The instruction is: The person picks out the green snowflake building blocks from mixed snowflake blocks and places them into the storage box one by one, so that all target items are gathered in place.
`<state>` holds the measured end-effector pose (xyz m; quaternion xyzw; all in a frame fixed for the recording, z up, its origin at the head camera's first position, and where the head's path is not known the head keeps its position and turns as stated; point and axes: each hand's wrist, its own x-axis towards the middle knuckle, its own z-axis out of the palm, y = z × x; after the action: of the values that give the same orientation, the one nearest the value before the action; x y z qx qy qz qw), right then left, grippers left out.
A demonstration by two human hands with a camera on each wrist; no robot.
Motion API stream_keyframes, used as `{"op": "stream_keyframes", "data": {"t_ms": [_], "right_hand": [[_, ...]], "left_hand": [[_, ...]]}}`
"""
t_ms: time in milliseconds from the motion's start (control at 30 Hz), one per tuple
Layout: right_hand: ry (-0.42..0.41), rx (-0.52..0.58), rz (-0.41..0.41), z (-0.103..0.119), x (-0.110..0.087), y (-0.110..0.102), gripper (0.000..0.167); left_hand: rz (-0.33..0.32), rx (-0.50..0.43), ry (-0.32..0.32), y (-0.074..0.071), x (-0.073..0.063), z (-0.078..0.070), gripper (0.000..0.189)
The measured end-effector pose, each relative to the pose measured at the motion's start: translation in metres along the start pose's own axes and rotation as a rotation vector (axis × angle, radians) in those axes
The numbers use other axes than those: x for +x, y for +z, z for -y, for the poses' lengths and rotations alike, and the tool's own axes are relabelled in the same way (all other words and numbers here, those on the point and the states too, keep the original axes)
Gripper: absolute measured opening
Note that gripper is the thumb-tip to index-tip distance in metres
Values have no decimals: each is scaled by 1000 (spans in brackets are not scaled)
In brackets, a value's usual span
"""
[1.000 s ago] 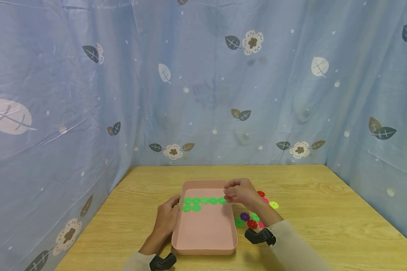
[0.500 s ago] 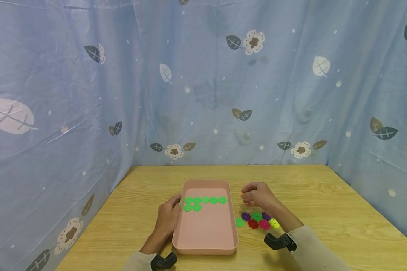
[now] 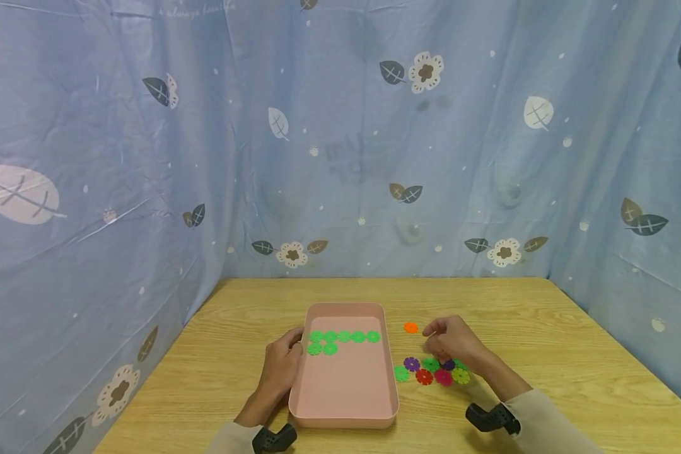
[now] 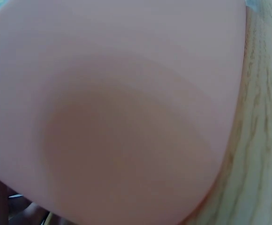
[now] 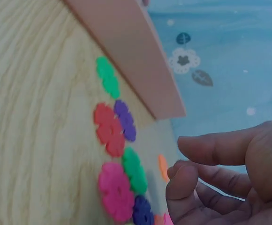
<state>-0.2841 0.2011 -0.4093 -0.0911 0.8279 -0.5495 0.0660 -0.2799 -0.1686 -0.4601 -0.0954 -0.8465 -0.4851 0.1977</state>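
A pink rectangular tray [image 3: 346,384] lies on the table, with a row and a short second row of green flower-shaped plastic pieces [image 3: 344,337] inside. My left hand [image 3: 282,360] grips the tray's left side; its outer wall [image 4: 126,117] fills the left wrist view. To the right of the tray, my right hand [image 3: 455,340] hovers with bent fingers over a cluster of pieces, nothing between thumb and fingertips. Red [image 3: 424,377], pink [image 3: 444,378], purple [image 3: 412,364] and yellow-green [image 3: 461,376] pieces show there. Alone behind them lies an orange piece [image 3: 411,328].
A wooden table [image 3: 250,296] carries everything. Blue patterned curtain [image 3: 340,126] hangs along its back and both sides. A green piece [image 3: 401,373] lies close against the tray's right wall.
My right hand has moved right from the tray's right edge, and the orange piece it held half a second ago now lies on the table. My left hand and the tray stay put.
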Motion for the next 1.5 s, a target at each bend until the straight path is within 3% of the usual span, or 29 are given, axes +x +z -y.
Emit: {"op": "stream_keyframes", "data": {"t_ms": [500,1000,1500], "right_hand": [[-34,-119,78,-14,-10,-6,27],[14,-269,-26,-11,-9,5,14],[44,-255,-25,-10,-9,5,19]], "left_hand": [[42,-29,-4,-1,0,0,43],[30,-21,12,-2,1,-1,43],[30,-20,-5,-1,0,2,43]]}}
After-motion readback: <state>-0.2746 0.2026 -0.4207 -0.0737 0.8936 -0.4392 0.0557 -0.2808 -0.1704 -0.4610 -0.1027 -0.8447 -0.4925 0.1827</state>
